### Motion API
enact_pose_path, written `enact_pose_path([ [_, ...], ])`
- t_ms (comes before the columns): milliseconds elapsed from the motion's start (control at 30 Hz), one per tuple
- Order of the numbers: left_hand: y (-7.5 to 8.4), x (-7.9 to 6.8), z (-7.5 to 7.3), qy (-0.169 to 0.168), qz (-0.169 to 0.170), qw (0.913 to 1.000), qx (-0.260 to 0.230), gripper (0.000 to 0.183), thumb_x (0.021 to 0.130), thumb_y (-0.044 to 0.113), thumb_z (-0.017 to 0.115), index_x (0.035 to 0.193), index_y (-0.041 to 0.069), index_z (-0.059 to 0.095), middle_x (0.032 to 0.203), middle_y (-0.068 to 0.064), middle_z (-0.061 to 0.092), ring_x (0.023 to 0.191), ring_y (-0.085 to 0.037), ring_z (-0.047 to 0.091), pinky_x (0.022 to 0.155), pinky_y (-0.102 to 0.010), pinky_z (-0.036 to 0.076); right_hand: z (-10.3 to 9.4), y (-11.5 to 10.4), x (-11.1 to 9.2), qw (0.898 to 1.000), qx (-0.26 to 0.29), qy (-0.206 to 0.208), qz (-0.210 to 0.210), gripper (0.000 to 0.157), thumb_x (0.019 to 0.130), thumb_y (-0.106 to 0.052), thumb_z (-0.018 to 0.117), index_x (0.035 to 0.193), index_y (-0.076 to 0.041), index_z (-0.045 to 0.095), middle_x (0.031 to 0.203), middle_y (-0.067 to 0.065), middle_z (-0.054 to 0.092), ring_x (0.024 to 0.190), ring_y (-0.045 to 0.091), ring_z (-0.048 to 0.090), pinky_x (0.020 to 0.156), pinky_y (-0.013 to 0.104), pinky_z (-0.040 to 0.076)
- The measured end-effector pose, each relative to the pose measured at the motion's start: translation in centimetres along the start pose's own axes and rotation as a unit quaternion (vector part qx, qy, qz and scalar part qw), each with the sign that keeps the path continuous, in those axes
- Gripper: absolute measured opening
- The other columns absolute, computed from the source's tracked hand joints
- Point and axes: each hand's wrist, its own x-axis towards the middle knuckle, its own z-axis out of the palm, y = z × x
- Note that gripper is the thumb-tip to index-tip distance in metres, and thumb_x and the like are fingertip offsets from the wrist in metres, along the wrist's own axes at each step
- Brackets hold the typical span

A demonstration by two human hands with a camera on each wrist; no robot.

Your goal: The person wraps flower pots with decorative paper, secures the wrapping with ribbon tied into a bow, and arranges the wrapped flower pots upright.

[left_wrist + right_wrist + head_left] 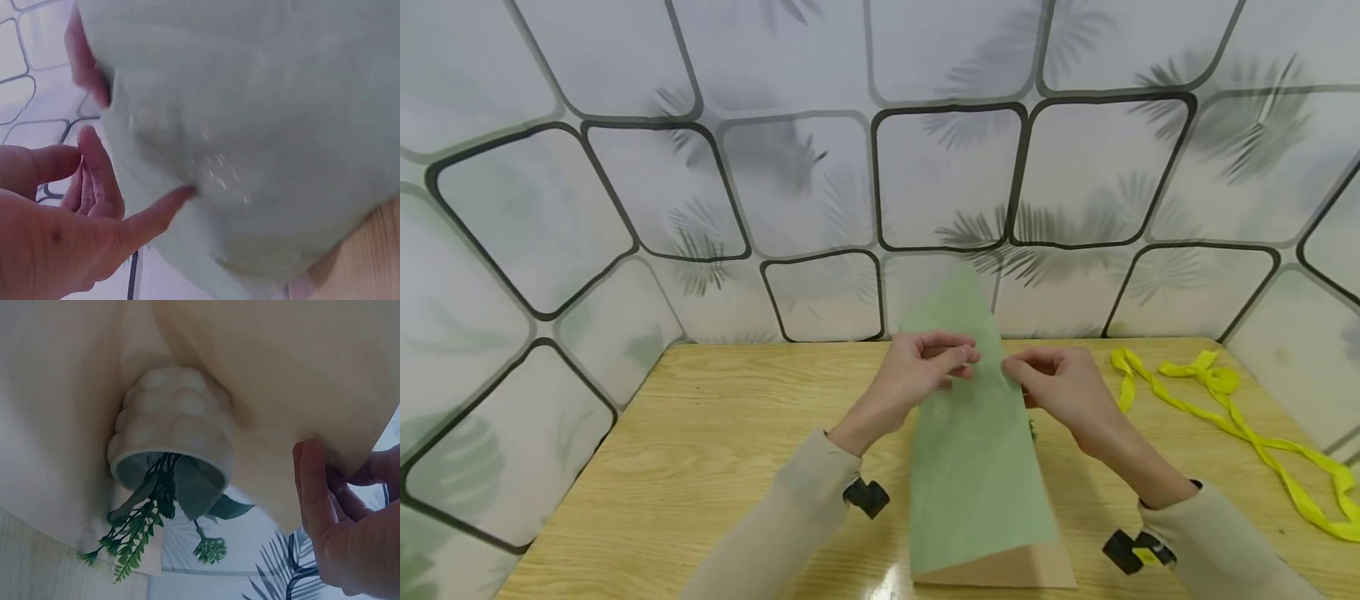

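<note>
A sheet of wrapping paper (pixel 977 475), pale green outside and tan inside, stands folded over on the table and rises to a point. Within the fold, the right wrist view shows a bumpy beige vase (pixel 178 415) with green leafy sprigs (pixel 194 487) at its mouth. My right hand (pixel 1067 396) pinches the sheet's right edge between thumb and fingers. Against the green face, my left hand (pixel 917 371) touches with one fingertip, while its other fingers bend loosely and hold nothing. From the head view the vase is hidden behind the sheet, apart from a bit of greenery.
A long yellow ribbon (pixel 1247 433) lies loosely twisted on the right side of the wood-grain table (pixel 715 467). Behind the table and along both sides stands a pale patterned backdrop (pixel 820 192), close behind the sheet's upper point.
</note>
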Motion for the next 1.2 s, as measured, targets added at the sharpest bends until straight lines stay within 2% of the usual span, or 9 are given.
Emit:
enact_pose_path([
  [133, -1.4, -0.3, -1.5, 0.077, 0.009, 0.9967, 0.026, 0.027, 0.102, 0.017, 0.064, 0.124, 0.002, 0.069, 0.113, -0.013, 0.073, 0.098, -0.025, 0.073, 0.091, -0.04, 0.061, -0.6, 0.7, -0.1, 1.0, -0.017, 0.004, 0.008, 0.037, 0.103, -0.028, 0.061, 0.116, 0.005, 0.071, 0.087, -0.002, 0.075, 0.074, 0.011, 0.067, 0.068, 0.028, 0.059],
  [233, -2.9, -0.5, -2.6, 0.106, -0.02, 0.9925, 0.058, 0.032, 0.102, 0.019, 0.064, 0.128, 0.001, 0.064, 0.118, -0.016, 0.066, 0.108, -0.034, 0.068, 0.092, -0.045, 0.061, -0.9, 1.3, -0.3, 0.999, -0.027, 0.003, 0.02, 0.036, 0.103, -0.028, 0.061, 0.115, 0.004, 0.07, 0.086, -0.001, 0.074, 0.074, 0.012, 0.065, 0.066, 0.028, 0.058],
  [367, -4.9, -0.7, -3.3, 0.088, -0.087, 0.9901, 0.065, 0.04, 0.102, 0.027, 0.064, 0.133, 0.003, 0.057, 0.122, -0.017, 0.061, 0.113, -0.036, 0.064, 0.094, -0.048, 0.059, -1.2, 2.1, -0.3, 0.999, -0.03, -0.003, 0.033, 0.036, 0.104, -0.029, 0.06, 0.114, 0.004, 0.07, 0.088, 0.001, 0.074, 0.076, 0.013, 0.067, 0.068, 0.03, 0.06],
  [467, -6.0, -0.7, -3.3, 0.074, -0.11, 0.9898, 0.052, 0.043, 0.101, 0.03, 0.066, 0.132, 0.003, 0.055, 0.121, -0.017, 0.062, 0.109, -0.032, 0.067, 0.093, -0.047, 0.06, -1.2, 2.6, -0.3, 0.998, -0.027, -0.011, 0.047, 0.037, 0.104, -0.03, 0.06, 0.114, 0.004, 0.069, 0.09, 0.001, 0.073, 0.078, 0.013, 0.068, 0.07, 0.03, 0.061],
  [700, -6.4, -0.9, -2.9, 0.073, -0.107, 0.9907, 0.042, 0.046, 0.098, 0.03, 0.071, 0.13, 0.002, 0.055, 0.122, -0.018, 0.062, 0.099, -0.023, 0.07, 0.087, -0.042, 0.062, -1.4, 3.4, -0.3, 0.996, -0.034, -0.032, 0.07, 0.038, 0.104, -0.031, 0.061, 0.117, 0.004, 0.069, 0.091, 0.003, 0.073, 0.081, 0.017, 0.071, 0.072, 0.032, 0.062],
  [1000, -6.5, -0.8, -2.5, 0.08, -0.118, 0.9891, 0.035, 0.052, 0.093, 0.033, 0.078, 0.127, 0.002, 0.054, 0.124, -0.018, 0.062, 0.095, -0.02, 0.072, 0.084, -0.037, 0.063, -1.5, 4.4, -0.2, 0.995, -0.035, -0.037, 0.082, 0.04, 0.102, -0.035, 0.064, 0.114, 0.003, 0.07, 0.091, 0.004, 0.073, 0.08, 0.019, 0.074, 0.073, 0.034, 0.063],
  [1133, -6.4, -0.6, -2.3, 0.089, -0.116, 0.9885, 0.038, 0.049, 0.092, 0.032, 0.078, 0.124, 0.003, 0.055, 0.121, -0.016, 0.063, 0.093, -0.02, 0.072, 0.082, -0.037, 0.063, -1.8, 4.3, -0.3, 0.994, -0.093, -0.016, 0.059, 0.041, 0.1, -0.04, 0.066, 0.111, 0.0, 0.07, 0.09, 0.006, 0.075, 0.076, 0.017, 0.074, 0.07, 0.032, 0.063],
  [1200, -6.3, -0.5, -2.2, 0.093, -0.117, 0.988, 0.04, 0.047, 0.092, 0.031, 0.078, 0.123, 0.004, 0.056, 0.12, -0.015, 0.063, 0.092, -0.02, 0.072, 0.08, -0.036, 0.063, -1.9, 4.0, -0.4, 0.99, -0.142, 0.015, 0.017, 0.039, 0.099, -0.04, 0.068, 0.108, -0.002, 0.07, 0.087, 0.007, 0.076, 0.071, 0.015, 0.073, 0.065, 0.03, 0.061],
])
